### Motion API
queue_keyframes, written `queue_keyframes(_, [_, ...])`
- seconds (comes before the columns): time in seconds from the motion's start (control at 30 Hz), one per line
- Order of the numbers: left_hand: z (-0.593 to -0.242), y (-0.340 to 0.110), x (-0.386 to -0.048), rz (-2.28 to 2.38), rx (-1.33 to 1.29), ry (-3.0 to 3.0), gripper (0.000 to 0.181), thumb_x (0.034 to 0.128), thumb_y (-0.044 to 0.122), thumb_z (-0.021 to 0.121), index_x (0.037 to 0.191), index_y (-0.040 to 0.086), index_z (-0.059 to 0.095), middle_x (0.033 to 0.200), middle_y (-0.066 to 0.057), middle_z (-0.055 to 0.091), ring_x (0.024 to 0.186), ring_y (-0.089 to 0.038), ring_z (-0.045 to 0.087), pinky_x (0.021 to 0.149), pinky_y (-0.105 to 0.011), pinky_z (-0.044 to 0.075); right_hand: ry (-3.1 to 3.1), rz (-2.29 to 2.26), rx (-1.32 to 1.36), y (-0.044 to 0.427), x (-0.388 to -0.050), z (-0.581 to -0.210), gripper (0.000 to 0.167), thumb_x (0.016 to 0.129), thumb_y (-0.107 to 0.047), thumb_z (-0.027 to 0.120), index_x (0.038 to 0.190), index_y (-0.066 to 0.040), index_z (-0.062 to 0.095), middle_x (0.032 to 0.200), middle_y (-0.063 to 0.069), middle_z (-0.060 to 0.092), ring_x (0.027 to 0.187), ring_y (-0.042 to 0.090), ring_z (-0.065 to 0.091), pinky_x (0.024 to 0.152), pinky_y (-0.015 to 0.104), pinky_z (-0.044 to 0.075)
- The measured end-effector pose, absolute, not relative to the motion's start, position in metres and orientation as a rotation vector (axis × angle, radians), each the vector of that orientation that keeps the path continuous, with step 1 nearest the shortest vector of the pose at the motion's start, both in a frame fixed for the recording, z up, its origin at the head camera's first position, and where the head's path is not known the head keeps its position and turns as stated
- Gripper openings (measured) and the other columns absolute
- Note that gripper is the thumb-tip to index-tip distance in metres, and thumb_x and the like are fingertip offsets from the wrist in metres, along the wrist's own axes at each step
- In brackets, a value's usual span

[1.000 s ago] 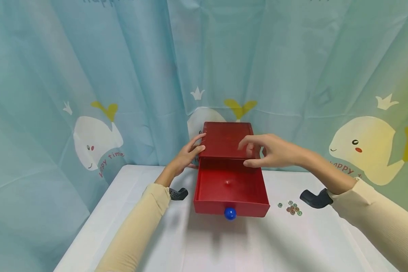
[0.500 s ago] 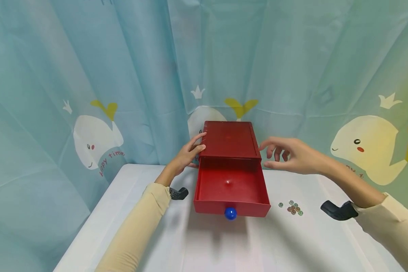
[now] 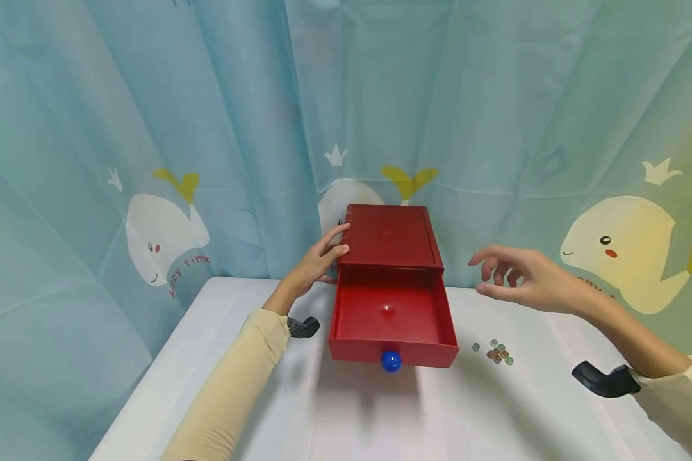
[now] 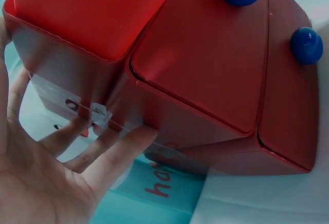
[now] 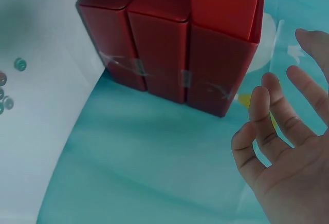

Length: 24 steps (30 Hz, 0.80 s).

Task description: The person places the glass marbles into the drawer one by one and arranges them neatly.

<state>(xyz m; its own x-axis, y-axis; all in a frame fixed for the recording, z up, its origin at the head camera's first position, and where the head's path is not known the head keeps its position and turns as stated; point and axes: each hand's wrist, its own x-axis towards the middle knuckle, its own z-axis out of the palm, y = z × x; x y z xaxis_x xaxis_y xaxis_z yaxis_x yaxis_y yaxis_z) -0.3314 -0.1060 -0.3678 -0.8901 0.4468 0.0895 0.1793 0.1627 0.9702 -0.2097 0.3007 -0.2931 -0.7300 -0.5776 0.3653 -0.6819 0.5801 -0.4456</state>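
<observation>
A red drawer cabinet [image 3: 387, 234] stands on the white table with its top drawer [image 3: 432, 353] pulled out, and I see no contents inside. This drawer carries a round blue knob [image 3: 391, 362]. Against the cabinet's left side rests my left hand [image 3: 311, 266], fingers spread; the left wrist view shows the fingers [image 4: 126, 152] touching the side wall by strips of clear tape. Two lower closed drawers, also with blue knobs [image 4: 307, 45], show there. My right hand [image 3: 530, 275] hovers to the right of the cabinet, fingers loosely bent, holding nothing.
Several small round green and copper-coloured discs [image 3: 498, 353] lie on the white table [image 3: 254, 384], right of the drawer. One green disc [image 3: 475, 347] sits slightly apart. A blue curtain [image 3: 242, 128] printed with whales hangs right behind the table.
My right hand has moved away from above the cabinet, rightward and slightly down. The left hand stays on the cabinet's side, and the drawer is still out.
</observation>
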Motion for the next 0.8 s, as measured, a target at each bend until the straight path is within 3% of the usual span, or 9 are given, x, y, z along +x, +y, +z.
queue_keyframes(0.5, [-0.367,-0.106,-0.331,1.798,0.613,2.225,0.060,0.1011,0.043,0.055,0.158,0.045,0.034,0.157,-0.009,0.042,0.136,-0.033,0.049,0.087,-0.058,0.058,-2.636,0.867,0.963,0.328,-0.199,-0.308,0.045,0.087,-0.008,0.082,0.124,-0.025,0.064,0.092,-0.010,0.064,0.069,0.007,0.062,0.063,0.021,0.049])
queue_keyframes(0.8, [-0.369,-0.106,-0.332,1.798,0.620,2.230,0.060,0.1023,0.040,0.054,0.159,0.042,0.033,0.156,-0.011,0.042,0.135,-0.035,0.050,0.086,-0.058,0.058,-2.656,0.905,0.895,0.341,-0.192,-0.329,0.045,0.087,-0.008,0.082,0.125,-0.024,0.064,0.100,-0.007,0.063,0.078,0.008,0.064,0.065,0.023,0.052])
